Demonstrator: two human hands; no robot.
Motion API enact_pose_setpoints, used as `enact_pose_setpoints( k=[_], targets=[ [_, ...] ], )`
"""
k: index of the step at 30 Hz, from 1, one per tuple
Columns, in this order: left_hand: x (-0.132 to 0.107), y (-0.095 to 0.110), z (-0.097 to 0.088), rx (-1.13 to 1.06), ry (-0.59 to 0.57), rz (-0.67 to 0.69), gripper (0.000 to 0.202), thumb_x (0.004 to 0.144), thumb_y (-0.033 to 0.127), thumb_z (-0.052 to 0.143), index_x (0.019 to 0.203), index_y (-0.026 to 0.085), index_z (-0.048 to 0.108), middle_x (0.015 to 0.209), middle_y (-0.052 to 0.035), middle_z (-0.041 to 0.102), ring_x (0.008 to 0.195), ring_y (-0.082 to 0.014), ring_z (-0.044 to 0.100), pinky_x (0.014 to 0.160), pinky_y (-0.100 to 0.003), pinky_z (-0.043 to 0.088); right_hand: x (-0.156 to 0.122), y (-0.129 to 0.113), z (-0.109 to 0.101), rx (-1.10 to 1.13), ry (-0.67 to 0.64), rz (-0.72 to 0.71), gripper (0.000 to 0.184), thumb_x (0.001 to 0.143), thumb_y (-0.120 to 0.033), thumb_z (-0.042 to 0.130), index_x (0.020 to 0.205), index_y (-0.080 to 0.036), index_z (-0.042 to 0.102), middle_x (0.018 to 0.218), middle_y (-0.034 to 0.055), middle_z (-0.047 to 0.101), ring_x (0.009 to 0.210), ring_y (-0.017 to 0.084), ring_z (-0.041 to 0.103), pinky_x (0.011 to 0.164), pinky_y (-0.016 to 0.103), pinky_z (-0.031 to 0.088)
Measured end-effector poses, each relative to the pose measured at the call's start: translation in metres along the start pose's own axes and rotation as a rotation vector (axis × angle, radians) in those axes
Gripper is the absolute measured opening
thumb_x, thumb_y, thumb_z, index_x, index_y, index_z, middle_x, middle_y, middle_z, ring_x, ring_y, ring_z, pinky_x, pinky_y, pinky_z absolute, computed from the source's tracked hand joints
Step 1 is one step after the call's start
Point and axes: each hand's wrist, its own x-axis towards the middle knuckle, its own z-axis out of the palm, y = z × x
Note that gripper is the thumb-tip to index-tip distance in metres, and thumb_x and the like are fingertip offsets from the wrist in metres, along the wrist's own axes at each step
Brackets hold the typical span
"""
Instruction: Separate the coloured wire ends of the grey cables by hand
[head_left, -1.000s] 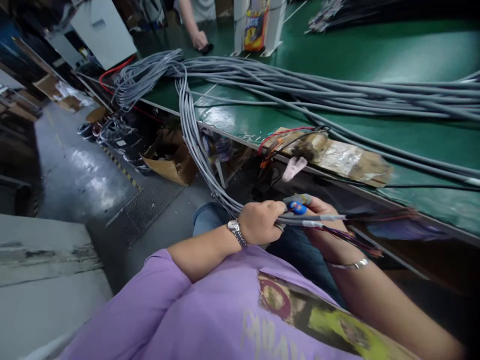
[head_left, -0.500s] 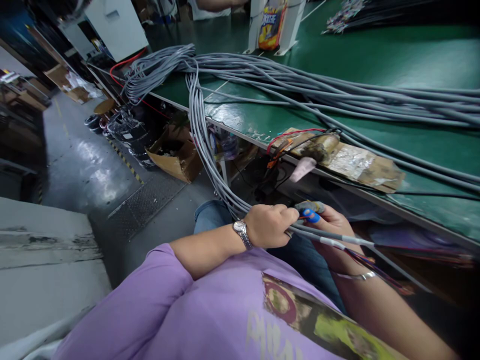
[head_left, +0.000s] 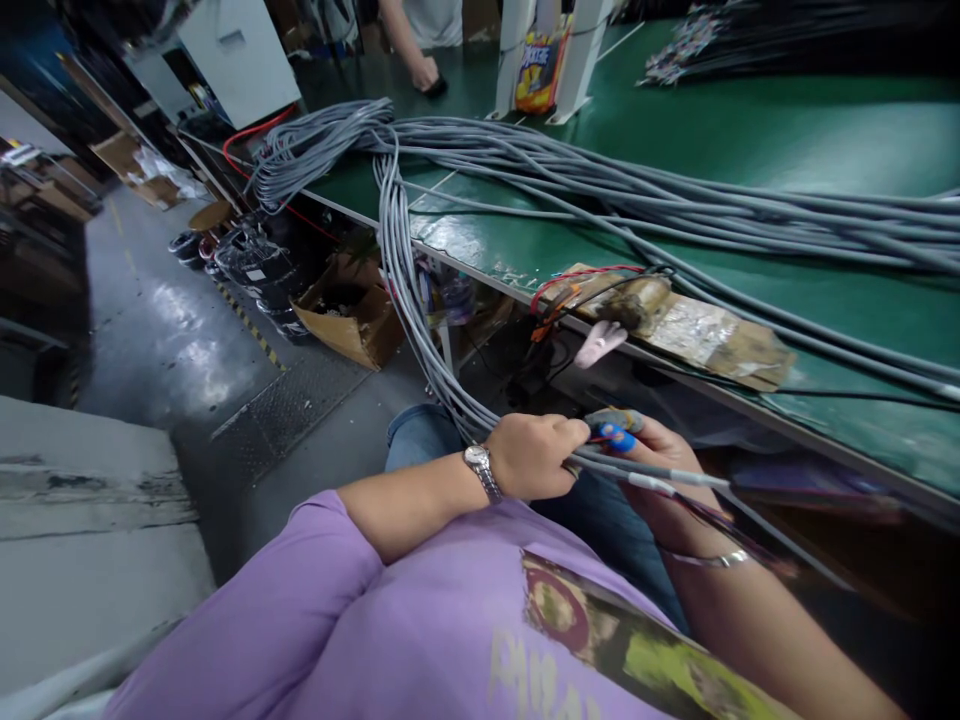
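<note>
Green workbench (head_left: 840, 135) is filling the upper view, with a thick run of grey cables (head_left: 570, 165) lying along it. From this run a bunch (head_left: 409, 285) is drooping over the bench edge toward your lap. Your left hand (head_left: 534, 456) is curling closed around the bunch near its ends. Your right hand (head_left: 671, 450), just beyond, is pressing a blue-wrapped thumb (head_left: 616, 438) and a grey-wrapped finger (head_left: 621, 419) together, pinching a thin reddish wire, mostly hidden. White-banded cable ends (head_left: 651, 484) are crossing below that thumb. Compared with half a second earlier, your hands are keeping nearly the same pose, while a co-worker's hand (head_left: 425, 74) is now reaching down to a dark object (head_left: 437, 88) on the bench.
</note>
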Motion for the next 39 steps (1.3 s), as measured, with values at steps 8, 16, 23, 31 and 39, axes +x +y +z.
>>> enact_pose_setpoints(
  k=[8,16,23,31,39],
  targets=[
    [-0.002,-0.009,0.004,-0.685,0.103,-0.331,0.007,0.071,0.02,0.059,0.075,0.018,0.064,0.062,-0.0027,0.066,0.053,-0.0149,0.058,0.05,-0.024,0.046,0.014,-0.038,0.025,-0.373,-0.216,-0.152,0.024,0.063,-0.039,0.078,0.06,-0.018,0.067,0.059,0.0003,0.06,0.058,0.014,0.052,0.056,0.026,0.043],
    [-0.001,-0.009,-0.007,-1.032,0.181,-0.545,0.027,0.071,0.038,0.069,0.062,0.014,0.059,0.049,-0.0019,0.061,0.04,-0.01,0.054,0.042,-0.02,0.043,0.021,-0.044,0.036,-0.321,-0.228,-0.175,0.031,0.075,-0.047,0.067,0.073,-0.017,0.07,0.066,0.0014,0.063,0.062,0.013,0.052,0.06,0.026,0.042],
    [-0.004,-0.017,-0.003,-1.212,0.361,-0.608,0.039,0.064,0.051,0.073,0.065,0.013,0.062,0.049,-0.0012,0.061,0.04,-0.0094,0.053,0.041,-0.02,0.043,0.013,-0.017,0.024,-0.054,-0.1,-0.027,0.033,0.075,-0.049,0.068,0.085,-0.017,0.069,0.079,0.0029,0.065,0.058,0.009,0.048,0.057,0.024,0.042],
    [-0.004,-0.015,-0.001,-1.196,0.393,-0.596,0.039,0.065,0.051,0.074,0.063,0.015,0.058,0.049,0.0008,0.061,0.039,-0.0087,0.053,0.042,-0.02,0.042,0.011,-0.019,0.042,-0.093,-0.095,-0.07,0.027,0.068,-0.04,0.076,0.082,-0.018,0.069,0.075,0.0015,0.064,0.066,0.012,0.052,0.058,0.024,0.042],
    [-0.009,-0.017,0.002,-1.117,0.292,-0.545,0.039,0.069,0.051,0.071,0.061,0.014,0.06,0.05,-0.0022,0.063,0.042,-0.0101,0.056,0.044,-0.02,0.043,0.015,-0.033,0.056,-0.097,-0.215,-0.097,0.027,0.071,-0.044,0.072,0.068,-0.019,0.062,0.054,-0.0018,0.058,0.048,0.011,0.049,0.05,0.025,0.041]
  ],
)
